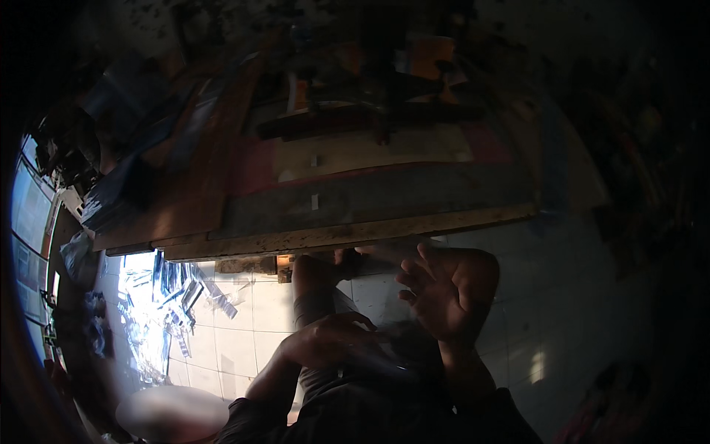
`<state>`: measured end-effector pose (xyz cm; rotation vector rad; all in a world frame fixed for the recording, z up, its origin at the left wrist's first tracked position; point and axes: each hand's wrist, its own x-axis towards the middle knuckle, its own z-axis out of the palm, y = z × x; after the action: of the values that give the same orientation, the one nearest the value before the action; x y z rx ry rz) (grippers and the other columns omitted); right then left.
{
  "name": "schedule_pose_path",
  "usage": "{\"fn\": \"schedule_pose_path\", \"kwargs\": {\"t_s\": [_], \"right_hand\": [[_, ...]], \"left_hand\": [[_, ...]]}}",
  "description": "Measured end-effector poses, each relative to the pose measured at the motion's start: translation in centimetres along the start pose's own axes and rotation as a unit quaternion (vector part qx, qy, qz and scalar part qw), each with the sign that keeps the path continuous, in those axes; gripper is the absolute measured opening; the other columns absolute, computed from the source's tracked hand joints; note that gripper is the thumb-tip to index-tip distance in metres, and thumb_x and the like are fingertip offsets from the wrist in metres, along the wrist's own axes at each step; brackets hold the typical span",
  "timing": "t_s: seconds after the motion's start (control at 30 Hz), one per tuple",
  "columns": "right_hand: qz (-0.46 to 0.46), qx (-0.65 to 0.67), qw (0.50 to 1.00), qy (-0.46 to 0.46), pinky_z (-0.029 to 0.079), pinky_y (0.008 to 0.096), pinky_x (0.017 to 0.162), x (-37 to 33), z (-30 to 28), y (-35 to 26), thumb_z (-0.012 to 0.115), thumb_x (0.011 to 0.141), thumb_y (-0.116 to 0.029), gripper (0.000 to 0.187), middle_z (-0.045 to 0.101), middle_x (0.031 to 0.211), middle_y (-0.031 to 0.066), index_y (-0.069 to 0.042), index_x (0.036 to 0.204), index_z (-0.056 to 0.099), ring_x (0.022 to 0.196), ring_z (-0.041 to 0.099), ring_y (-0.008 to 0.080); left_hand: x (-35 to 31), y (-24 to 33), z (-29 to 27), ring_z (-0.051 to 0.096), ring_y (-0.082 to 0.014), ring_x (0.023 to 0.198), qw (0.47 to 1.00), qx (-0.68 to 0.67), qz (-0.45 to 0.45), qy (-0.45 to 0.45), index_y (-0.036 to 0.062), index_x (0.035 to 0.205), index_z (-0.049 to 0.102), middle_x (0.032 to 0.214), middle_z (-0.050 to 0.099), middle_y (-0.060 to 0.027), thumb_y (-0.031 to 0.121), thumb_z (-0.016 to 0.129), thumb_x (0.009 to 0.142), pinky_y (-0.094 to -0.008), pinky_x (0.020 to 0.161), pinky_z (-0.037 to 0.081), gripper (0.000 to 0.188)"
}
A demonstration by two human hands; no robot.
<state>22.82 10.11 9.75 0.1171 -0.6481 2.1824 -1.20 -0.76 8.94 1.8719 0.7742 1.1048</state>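
Observation:
My left hand [329, 338] is low over my lap, its fingers bent inward to the right. A thin, see-through, shiny piece [390, 362] shows faintly by its fingertips; it is too dark and blurred to name. My right hand [442, 300] is raised above my right thigh, palm toward me, with its fingers apart and slightly curled. Nothing shows in it. Both hands are on the near side of a workbench [355, 231] with a worn wooden front edge, and neither touches it.
On the bench lies a pale panel [370, 154] with reddish ends, below a dark bar [370, 118]. Shiny plastic strips [181, 296] litter the sunlit tiled floor at left. A blurred, pale round object [171, 414] is at lower left. The right side is very dark.

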Motion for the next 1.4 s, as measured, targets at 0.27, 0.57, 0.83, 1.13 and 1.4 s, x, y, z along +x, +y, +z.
{"fn": "schedule_pose_path", "kwargs": {"t_s": [0.27,0.57,0.83,1.13,1.4], "right_hand": [[-0.116,-0.463,0.871,0.116,0.053,0.0359,0.086,3.3,2.6,-6.6,0.072,0.096,-0.018,0.069,0.065,0.131,0.0175,-0.004,0.155,0.039,0.11,0.069,0.0277],[-0.15,-0.54,0.805,0.193,0.054,0.0278,0.076,7.9,0.9,-11.3,0.076,0.093,-0.014,0.069,0.069,0.114,0.0092,-0.005,0.152,0.042,0.093,0.069,0.0166],[-0.153,-0.565,0.8,0.133,0.056,0.0288,0.084,11.5,-6.5,-15.0,0.078,0.091,-0.008,0.078,0.064,0.119,0.0085,-0.006,0.154,0.033,0.103,0.065,0.0142],[-0.186,-0.77,0.584,0.179,0.051,0.0384,0.101,13.4,-13.1,-18.4,0.08,0.085,-0.005,0.075,0.064,0.132,0.014,-0.007,0.15,0.044,0.119,0.064,0.0258],[-0.161,-0.868,0.447,0.143,0.049,0.0448,0.1,14.0,-12.5,-17.8,0.073,0.084,-0.007,0.047,0.064,0.118,0.0162,-0.008,0.131,0.066,0.115,0.061,0.0362]], "left_hand": [[2.8,-0.2,3.0,0.072,-0.0267,0.096,0.977,0.03,-0.202,0.055,0.0136,0.154,0.048,0.111,0.075,-0.0108,0.002,0.063,0.095,-0.0393,0.086,0.058,0.061],[0.6,-4.6,5.8,0.071,-0.0177,0.097,0.968,-0.021,-0.237,0.084,0.0166,0.156,0.046,0.113,0.075,-0.0123,0.0,0.056,0.098,-0.0347,0.096,0.055,0.061],[-1.1,-8.2,7.5,0.067,-0.0193,0.103,0.964,-0.044,-0.249,0.088,0.016,0.153,0.05,0.117,0.07,-0.0131,0.001,0.058,0.098,-0.0368,0.097,0.053,0.057],[-1.4,-8.2,8.1,0.065,-0.0183,0.101,0.947,-0.077,-0.306,0.062,0.0168,0.152,0.053,0.114,0.068,-0.0132,-0.002,0.054,0.095,-0.0354,0.096,0.052,0.059],[-1.4,-7.9,7.8,0.066,-0.0161,0.089,0.953,-0.078,-0.288,0.052,0.0169,0.152,0.052,0.101,0.072,-0.0146,-0.006,0.05,0.091,-0.0319,0.087,0.052,0.065]]}}
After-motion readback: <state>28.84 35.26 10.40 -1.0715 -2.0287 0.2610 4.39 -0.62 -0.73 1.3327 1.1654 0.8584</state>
